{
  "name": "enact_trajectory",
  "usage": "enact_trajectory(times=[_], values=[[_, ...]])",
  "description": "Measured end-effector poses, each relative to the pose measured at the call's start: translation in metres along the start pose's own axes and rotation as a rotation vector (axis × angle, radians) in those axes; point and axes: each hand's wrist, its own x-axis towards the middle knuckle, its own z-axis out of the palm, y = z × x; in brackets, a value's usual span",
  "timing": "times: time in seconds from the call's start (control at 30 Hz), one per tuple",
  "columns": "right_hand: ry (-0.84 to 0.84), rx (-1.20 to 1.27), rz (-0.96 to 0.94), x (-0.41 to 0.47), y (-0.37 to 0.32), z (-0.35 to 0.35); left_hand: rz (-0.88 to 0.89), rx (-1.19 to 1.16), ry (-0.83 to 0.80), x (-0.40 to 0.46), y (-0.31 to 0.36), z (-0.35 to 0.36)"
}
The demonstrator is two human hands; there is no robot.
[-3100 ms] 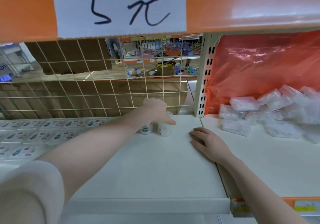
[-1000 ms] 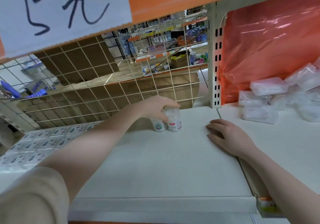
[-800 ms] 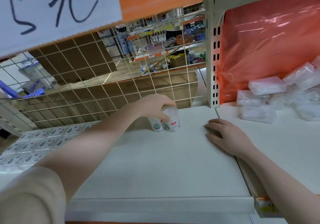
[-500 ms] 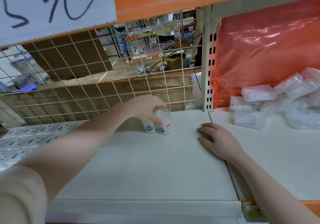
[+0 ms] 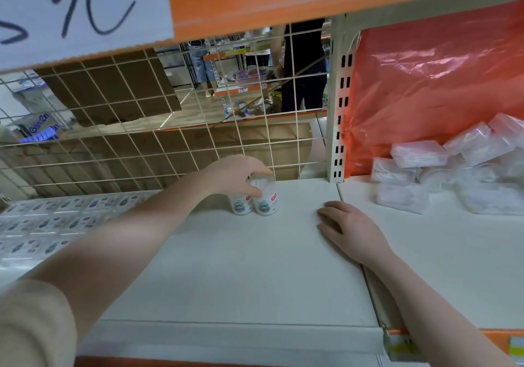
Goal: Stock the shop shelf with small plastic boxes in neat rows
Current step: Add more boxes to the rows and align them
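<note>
The left hand (image 5: 232, 175) curls over the top of the right one of 2 small round plastic boxes (image 5: 265, 196), gripping its lid; the pair stands upright, touching, near the back of the white shelf (image 5: 241, 267) by the wire grid (image 5: 127, 145). The right hand (image 5: 350, 230) lies flat, fingers spread, on the shelf. Well to the right, clear bagged boxes (image 5: 419, 154) are heaped before an orange plastic sheet (image 5: 425, 83).

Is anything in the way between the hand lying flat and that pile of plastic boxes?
Nothing visible. Only bare white shelf lies between the right hand and the pile of plastic boxes.
</note>
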Motion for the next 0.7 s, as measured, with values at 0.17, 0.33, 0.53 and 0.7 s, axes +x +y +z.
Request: enact_trajectory(times=[0.17,0.33,0.53,0.7], values=[[0.010,-0.030,-0.022,-0.001,-0.001,0.001,-0.042,0.043,0.014,0.000,0.003,0.000],[0.000,-0.048,-0.028,-0.001,-0.001,0.001,-0.077,0.057,0.012,0.000,0.005,-0.001],[-0.038,-0.084,-0.001,-0.002,-0.009,-0.005,-0.086,0.078,0.008,0.004,0.002,0.000],[-0.016,-0.114,0.187,-0.021,-0.015,-0.020,-0.005,0.101,0.030,0.007,-0.002,0.003]])
